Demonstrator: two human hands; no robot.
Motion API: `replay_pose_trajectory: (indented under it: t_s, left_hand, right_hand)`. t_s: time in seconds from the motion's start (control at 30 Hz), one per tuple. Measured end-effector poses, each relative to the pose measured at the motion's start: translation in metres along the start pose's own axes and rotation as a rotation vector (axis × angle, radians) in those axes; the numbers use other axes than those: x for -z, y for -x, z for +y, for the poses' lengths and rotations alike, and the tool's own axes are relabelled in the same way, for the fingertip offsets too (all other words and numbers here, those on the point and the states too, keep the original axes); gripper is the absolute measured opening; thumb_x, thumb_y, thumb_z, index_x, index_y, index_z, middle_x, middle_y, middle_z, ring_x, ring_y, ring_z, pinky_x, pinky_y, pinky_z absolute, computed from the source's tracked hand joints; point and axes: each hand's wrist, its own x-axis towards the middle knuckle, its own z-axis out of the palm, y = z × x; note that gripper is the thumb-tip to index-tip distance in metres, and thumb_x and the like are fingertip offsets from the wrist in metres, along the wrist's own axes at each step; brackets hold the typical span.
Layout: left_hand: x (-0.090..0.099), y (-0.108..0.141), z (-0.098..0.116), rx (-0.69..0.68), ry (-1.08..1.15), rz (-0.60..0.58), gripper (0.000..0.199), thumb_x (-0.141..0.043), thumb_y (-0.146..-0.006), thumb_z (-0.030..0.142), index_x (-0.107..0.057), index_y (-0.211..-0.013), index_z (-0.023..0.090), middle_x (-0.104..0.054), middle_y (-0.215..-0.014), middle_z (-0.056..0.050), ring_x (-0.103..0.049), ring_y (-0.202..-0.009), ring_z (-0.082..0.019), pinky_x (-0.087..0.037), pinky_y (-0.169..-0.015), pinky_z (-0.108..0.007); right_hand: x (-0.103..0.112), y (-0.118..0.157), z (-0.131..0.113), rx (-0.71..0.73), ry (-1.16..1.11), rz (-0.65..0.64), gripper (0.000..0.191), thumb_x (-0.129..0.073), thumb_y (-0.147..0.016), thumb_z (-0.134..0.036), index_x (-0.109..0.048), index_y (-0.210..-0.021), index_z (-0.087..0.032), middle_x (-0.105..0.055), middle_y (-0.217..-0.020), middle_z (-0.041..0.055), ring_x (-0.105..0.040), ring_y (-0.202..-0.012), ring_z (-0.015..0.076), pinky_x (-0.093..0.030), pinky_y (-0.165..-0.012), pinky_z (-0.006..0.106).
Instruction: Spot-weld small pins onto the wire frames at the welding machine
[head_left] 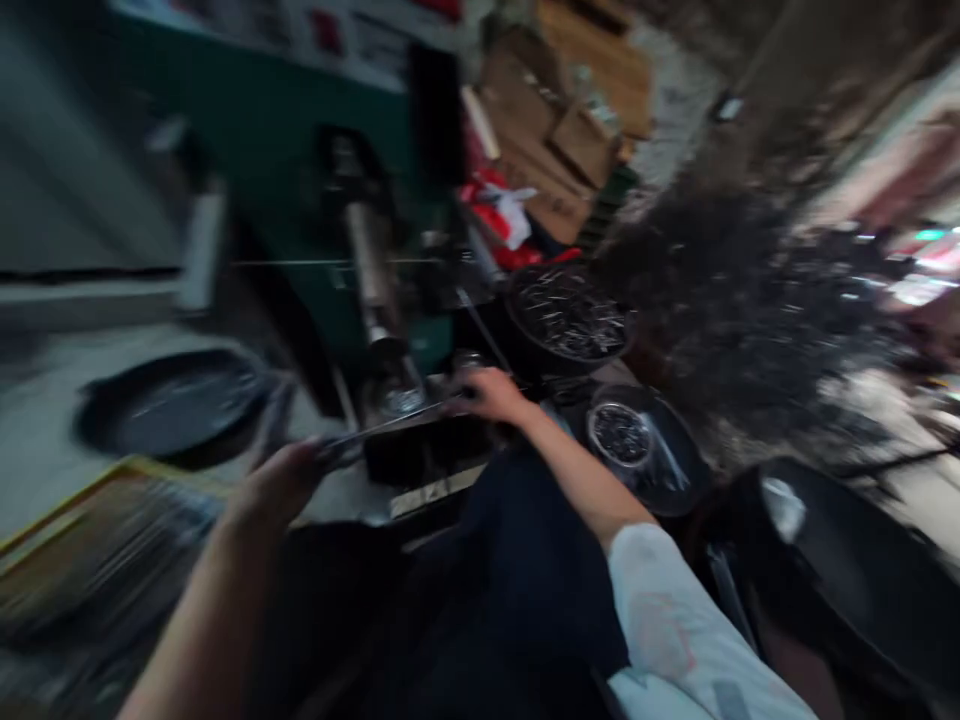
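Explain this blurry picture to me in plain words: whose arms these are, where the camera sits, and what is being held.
The camera is worn on a person's head and looks down at their own two bare arms, so no robot is involved. The picture is smeared by motion. The left hand and the right hand each grip one end of a thin metal rod, held in front of a green machine with a shiny shaft. Around them lie a dark flat pan, a black tub of small metal pieces, and a smaller round container. Cardboard boxes stand behind. Finer detail is too blurred to tell.
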Motion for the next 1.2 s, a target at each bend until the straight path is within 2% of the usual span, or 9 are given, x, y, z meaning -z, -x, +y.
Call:
replay_pose_trajectory:
  t_s: [0.03,0.1,0.23,0.37,0.5,0.6,0.73,0.9,1.2]
  left_hand:
    - [0.014,0.008,0.004,-0.055,0.009,0.014,0.039,-0.057,-0.092,0.009,-0.055,-0.131,0.012,-0.068,-0.073,0.002,-0.065,-0.069,-0.016,-0.056,-0.070,-0.030]
    - [0.029,0.013,0.007,-0.121,0.018,-0.063,0.057,-0.059,-0.087,0.005,-0.046,-0.141,0.013,-0.069,-0.070,0.004,-0.066,-0.065,-0.015,-0.056,-0.067,-0.027]
    - [0.037,-0.001,0.007,-0.160,0.040,-0.126,0.082,-0.068,-0.078,0.007,-0.034,-0.151,0.018,-0.070,-0.070,0.001,-0.068,-0.060,-0.018,-0.058,-0.059,-0.029]
    - [0.046,-0.012,0.010,-0.141,0.067,-0.158,0.083,-0.065,-0.081,0.007,-0.028,-0.154,0.021,-0.071,-0.074,-0.001,-0.070,-0.063,-0.019,-0.060,-0.062,-0.032]
    - [0.057,-0.019,0.016,-0.153,0.060,-0.187,0.089,-0.065,-0.080,0.009,-0.022,-0.156,0.027,-0.072,-0.074,-0.001,-0.070,-0.063,-0.018,-0.059,-0.061,-0.030]
    - [0.060,-0.024,0.019,-0.146,0.035,-0.227,0.096,-0.066,-0.081,0.011,-0.012,-0.158,0.029,-0.073,-0.077,-0.002,-0.071,-0.065,-0.018,-0.059,-0.062,-0.029]
    - [0.062,-0.029,0.022,-0.152,0.028,-0.218,0.101,-0.067,-0.081,0.013,-0.003,-0.158,0.028,-0.074,-0.078,-0.003,-0.072,-0.064,-0.020,-0.059,-0.062,-0.029]
    - [0.072,-0.037,0.019,-0.134,0.064,-0.217,0.100,-0.068,-0.081,0.013,-0.007,-0.158,0.028,-0.074,-0.079,-0.004,-0.072,-0.065,-0.021,-0.058,-0.058,-0.027]
    - [0.080,-0.046,0.020,-0.119,0.051,-0.233,0.099,-0.069,-0.081,0.012,-0.008,-0.158,0.031,-0.074,-0.080,-0.003,-0.073,-0.067,-0.022,-0.061,-0.062,-0.033]
  right_hand:
    - [0.001,-0.001,0.003,0.007,0.005,0.021,0.032,-0.072,-0.088,-0.043,-0.069,-0.106,-0.017,-0.072,-0.104,0.0065,-0.064,-0.096,0.0197,-0.042,-0.081,0.025]
    - [-0.001,-0.006,0.008,0.026,-0.025,0.037,0.028,-0.071,-0.088,-0.043,-0.070,-0.100,-0.018,-0.072,-0.097,0.0045,-0.064,-0.089,0.0179,-0.041,-0.076,0.023]
    - [-0.007,-0.009,0.004,0.046,-0.076,0.052,0.019,-0.068,-0.091,-0.038,-0.070,-0.090,-0.018,-0.071,-0.088,0.0024,-0.063,-0.081,0.0155,-0.040,-0.071,0.022]
    - [-0.007,-0.013,-0.005,0.065,-0.061,0.102,0.017,-0.068,-0.091,-0.035,-0.069,-0.091,-0.018,-0.071,-0.087,0.0026,-0.064,-0.081,0.0160,-0.041,-0.072,0.022]
    - [-0.007,-0.021,-0.008,0.059,-0.036,0.141,0.017,-0.070,-0.089,-0.036,-0.069,-0.090,-0.019,-0.072,-0.087,0.0030,-0.064,-0.081,0.0170,-0.042,-0.073,0.023]
    - [-0.009,-0.027,-0.008,0.042,-0.044,0.157,0.015,-0.073,-0.087,-0.035,-0.071,-0.090,-0.020,-0.072,-0.087,0.0030,-0.065,-0.081,0.0178,-0.042,-0.073,0.024]
    - [-0.010,-0.031,-0.011,0.010,-0.047,0.162,0.015,-0.075,-0.086,-0.035,-0.072,-0.090,-0.021,-0.072,-0.086,0.0024,-0.066,-0.081,0.0182,-0.042,-0.071,0.024]
    - [-0.009,-0.035,-0.016,0.006,-0.037,0.165,0.017,-0.074,-0.086,-0.037,-0.070,-0.086,-0.020,-0.071,-0.082,0.0024,-0.065,-0.078,0.0175,-0.041,-0.070,0.023]
    - [-0.009,-0.038,-0.014,-0.028,-0.021,0.167,0.018,-0.073,-0.086,-0.039,-0.072,-0.090,-0.021,-0.073,-0.086,0.0041,-0.066,-0.081,0.0184,-0.042,-0.069,0.024]
